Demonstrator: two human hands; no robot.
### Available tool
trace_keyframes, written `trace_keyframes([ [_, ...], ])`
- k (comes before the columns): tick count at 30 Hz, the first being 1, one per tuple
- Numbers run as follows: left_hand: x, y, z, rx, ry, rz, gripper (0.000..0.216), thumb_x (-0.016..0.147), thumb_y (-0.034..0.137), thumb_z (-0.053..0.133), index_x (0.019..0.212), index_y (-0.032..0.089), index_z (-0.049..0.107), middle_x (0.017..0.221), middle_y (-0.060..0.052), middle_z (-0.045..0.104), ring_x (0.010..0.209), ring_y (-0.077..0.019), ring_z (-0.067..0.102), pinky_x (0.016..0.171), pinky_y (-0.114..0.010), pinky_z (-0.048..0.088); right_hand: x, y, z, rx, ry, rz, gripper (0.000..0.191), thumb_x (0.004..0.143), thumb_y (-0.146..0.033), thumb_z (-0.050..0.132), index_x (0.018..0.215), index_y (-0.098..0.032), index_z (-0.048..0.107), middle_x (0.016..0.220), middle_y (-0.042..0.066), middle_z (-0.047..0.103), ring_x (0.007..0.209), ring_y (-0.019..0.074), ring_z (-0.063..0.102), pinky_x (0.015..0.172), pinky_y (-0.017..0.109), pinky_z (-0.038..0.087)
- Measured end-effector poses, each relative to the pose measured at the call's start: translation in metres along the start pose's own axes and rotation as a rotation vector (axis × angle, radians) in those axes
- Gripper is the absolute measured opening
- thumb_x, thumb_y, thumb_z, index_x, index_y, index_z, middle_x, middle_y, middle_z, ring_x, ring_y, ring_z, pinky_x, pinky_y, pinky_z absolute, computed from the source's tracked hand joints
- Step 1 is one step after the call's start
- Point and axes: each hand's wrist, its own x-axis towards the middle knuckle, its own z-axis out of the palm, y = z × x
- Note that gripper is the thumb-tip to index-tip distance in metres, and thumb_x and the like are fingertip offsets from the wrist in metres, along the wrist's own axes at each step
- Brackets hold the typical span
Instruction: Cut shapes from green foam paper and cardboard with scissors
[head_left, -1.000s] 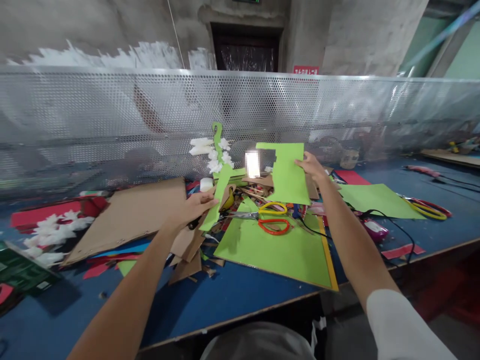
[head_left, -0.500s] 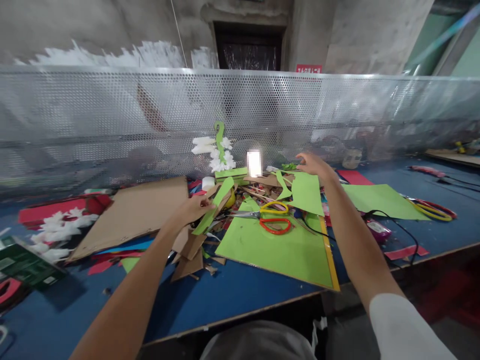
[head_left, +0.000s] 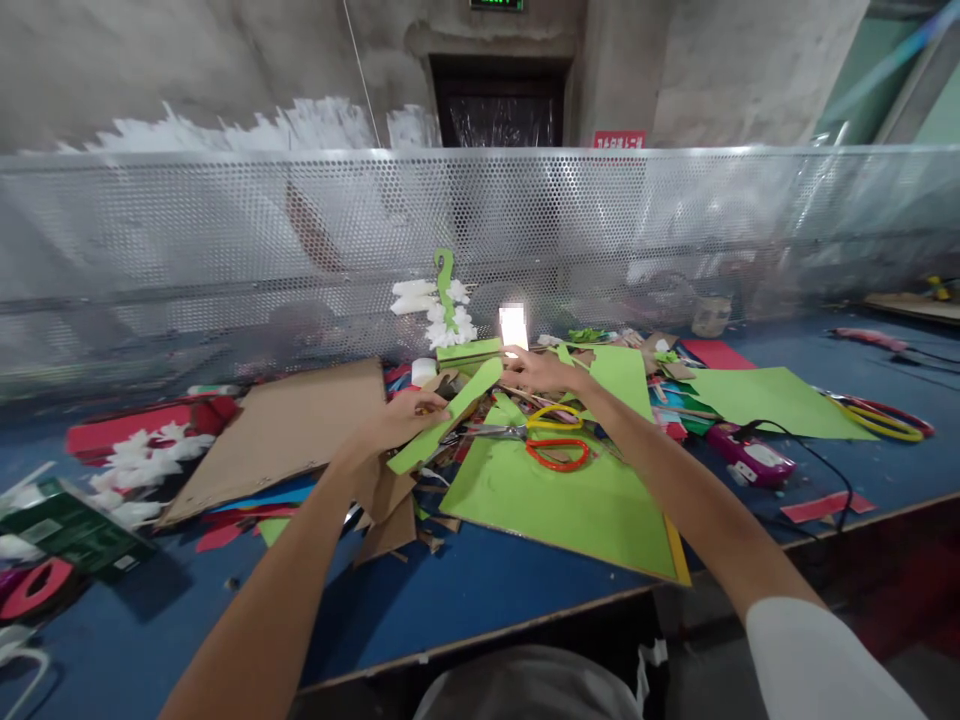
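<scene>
My left hand (head_left: 411, 418) pinches a light-green paper strip (head_left: 450, 415) near its lower half; the strip slants up to the right. At its upper end my right hand (head_left: 538, 370) has its fingers closed on the strip's edge, the fingertips partly hidden. Below the hands, scissors (head_left: 559, 455) with yellow and orange handles lie on a large green sheet (head_left: 570, 520). Brown cardboard scraps (head_left: 390, 525) lie under my left hand. Another green sheet (head_left: 619, 372) is partly behind my right forearm.
A flat cardboard piece (head_left: 300, 420) lies left, near white paper flowers (head_left: 154, 460) and a green box (head_left: 75, 525). To the right are a purple corded tool (head_left: 750, 458), another green sheet (head_left: 784, 400) and a second pair of scissors (head_left: 885, 415). A perforated metal screen (head_left: 337, 240) stands behind the blue table.
My right hand has moved left and nearer, from the back of the pile to the strip's upper end. My left hand still holds the strip, now tilted further right.
</scene>
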Motion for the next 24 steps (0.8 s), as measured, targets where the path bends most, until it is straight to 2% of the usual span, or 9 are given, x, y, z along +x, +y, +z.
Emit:
trace_keyframes([
  [1, -0.001, 0.003, 0.001, 0.012, -0.035, 0.011, 0.039, 0.073, 0.058, 0.082, 0.090, 0.023, 0.082, 0.093, -0.009, 0.079, 0.086, -0.0285, 0.072, 0.078, -0.036, 0.053, -0.001, -0.001, 0.005, 0.069, -0.008, -0.002, 0.079, 0.094, -0.058, 0.073, 0.162, -0.031, 0.042, 0.152, 0.012, 0.060, 0.103, 0.0277, 0.075, 0.079, 0.035, 0.065],
  [4, -0.003, 0.015, 0.005, 0.055, -0.082, 0.005, 0.038, 0.075, 0.056, 0.080, 0.093, 0.023, 0.081, 0.094, -0.008, 0.077, 0.085, -0.0271, 0.071, 0.077, -0.036, 0.052, -0.003, -0.003, 0.015, 0.218, -0.005, -0.021, 0.060, 0.095, -0.048, 0.075, 0.149, -0.029, 0.058, 0.160, 0.010, 0.051, 0.110, 0.0259, 0.072, 0.073, 0.031, 0.067],
  [8, -0.006, 0.028, 0.009, 0.056, -0.109, 0.017, 0.039, 0.080, 0.056, 0.074, 0.097, 0.022, 0.080, 0.096, -0.009, 0.077, 0.084, -0.0268, 0.070, 0.076, -0.036, 0.053, -0.007, -0.001, 0.014, 0.350, 0.072, -0.033, 0.046, 0.094, -0.039, 0.075, 0.138, -0.026, 0.066, 0.148, 0.011, 0.062, 0.096, 0.0204, 0.073, 0.071, 0.032, 0.067],
  [10, -0.007, 0.030, 0.010, 0.106, -0.128, 0.025, 0.040, 0.084, 0.056, 0.070, 0.102, 0.022, 0.080, 0.101, -0.010, 0.077, 0.085, -0.0269, 0.071, 0.077, -0.036, 0.053, -0.011, 0.000, 0.010, 0.319, 0.046, -0.062, 0.039, 0.093, -0.039, 0.076, 0.131, -0.027, 0.071, 0.148, 0.010, 0.062, 0.096, 0.0207, 0.073, 0.075, 0.034, 0.067],
  [13, -0.007, 0.027, 0.011, 0.221, -0.152, 0.058, 0.039, 0.089, 0.056, 0.067, 0.106, 0.024, 0.081, 0.110, -0.010, 0.077, 0.094, -0.0286, 0.071, 0.082, -0.036, 0.052, -0.021, -0.001, 0.003, 0.206, 0.001, -0.103, 0.028, 0.094, -0.041, 0.074, 0.119, -0.028, 0.078, 0.159, 0.007, 0.053, 0.104, 0.0237, 0.072, 0.078, 0.037, 0.066],
  [15, -0.006, 0.024, 0.012, 0.262, -0.154, 0.099, 0.038, 0.092, 0.056, 0.065, 0.111, 0.026, 0.080, 0.116, -0.010, 0.077, 0.099, -0.0292, 0.071, 0.086, -0.036, 0.051, -0.029, -0.002, 0.001, 0.171, -0.007, -0.115, 0.026, 0.096, -0.042, 0.071, 0.117, -0.029, 0.078, 0.157, 0.007, 0.056, 0.101, 0.0241, 0.072, 0.075, 0.038, 0.066],
  [19, -0.008, 0.026, 0.017, 0.378, -0.091, 0.179, 0.044, 0.096, 0.056, 0.062, 0.128, 0.027, 0.070, 0.120, -0.011, 0.073, 0.099, -0.0295, 0.069, 0.086, -0.037, 0.049, -0.044, 0.001, 0.003, 0.137, 0.055, -0.090, 0.029, 0.098, -0.047, 0.068, 0.118, -0.027, 0.077, 0.136, 0.009, 0.069, 0.080, 0.0188, 0.071, 0.067, 0.036, 0.065],
  [22, -0.010, 0.031, 0.021, 0.468, -0.110, 0.253, 0.033, 0.103, 0.050, 0.053, 0.121, 0.025, 0.067, 0.110, -0.010, 0.072, 0.096, -0.0288, 0.067, 0.085, -0.037, 0.047, -0.053, 0.008, 0.008, 0.133, 0.086, -0.041, 0.032, 0.101, -0.048, 0.064, 0.121, -0.025, 0.074, 0.126, 0.010, 0.072, 0.072, 0.0165, 0.070, 0.065, 0.034, 0.064],
  [24, -0.011, 0.032, 0.024, 0.479, -0.159, 0.298, 0.028, 0.107, 0.042, 0.046, 0.113, 0.025, 0.067, 0.103, -0.008, 0.071, 0.089, -0.0264, 0.066, 0.082, -0.036, 0.045, -0.057, 0.011, 0.012, 0.123, 0.076, -0.039, 0.035, 0.101, -0.050, 0.064, 0.125, -0.026, 0.072, 0.136, 0.011, 0.069, 0.079, 0.0184, 0.072, 0.068, 0.034, 0.064],
])
